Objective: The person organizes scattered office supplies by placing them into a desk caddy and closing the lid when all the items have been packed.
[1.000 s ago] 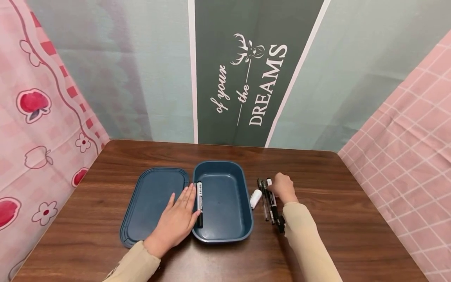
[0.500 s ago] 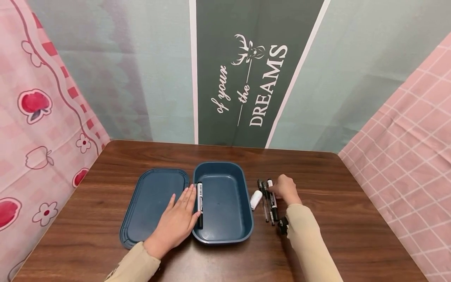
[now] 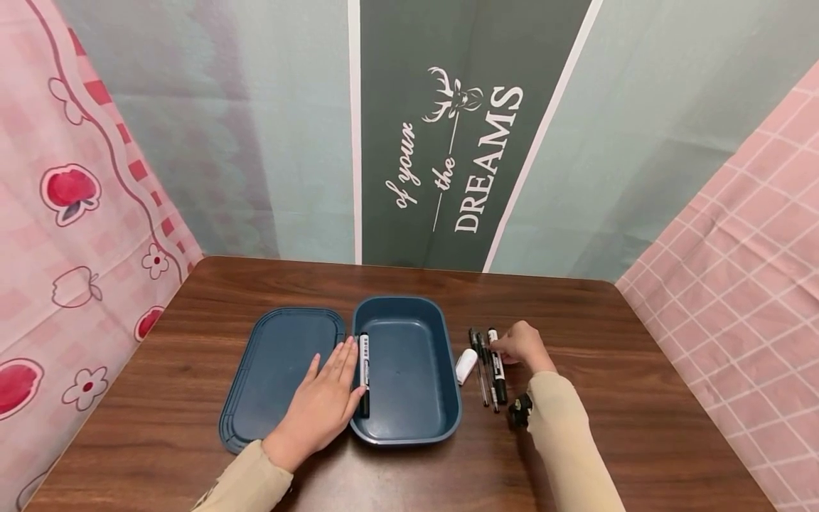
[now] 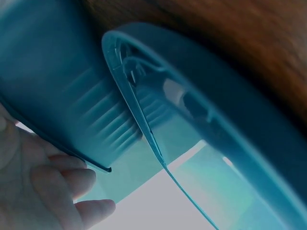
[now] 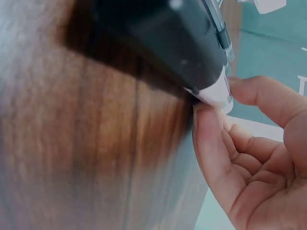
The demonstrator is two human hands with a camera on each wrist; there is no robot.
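Note:
My left hand (image 3: 323,391) lies with straight fingers at the left wall of an open blue plastic box (image 3: 453,398). Just inside that wall, beside my fingertips, is a white marker with a black end (image 3: 365,373). In the left wrist view, the fingers (image 4: 79,182) show next to blue plastic. Right of the box, my right hand (image 3: 521,345) pinches another black-and-white marker (image 3: 498,373) near its far end. The right wrist view shows thumb and forefinger on either side of this marker (image 5: 218,93), close over the wood.
A blue lid (image 3: 281,370) lies left of the box. Two slim clear-and-black pens (image 3: 483,373) lie alongside the pinched marker. A small white rounded object (image 3: 466,365) leans by the box's right wall. Curtains (image 3: 288,142) hang behind the wooden table (image 3: 544,291).
My right hand has shifted slightly right and toward me, uncovering more of the marker it pinches. The left hand keeps its place at the box wall.

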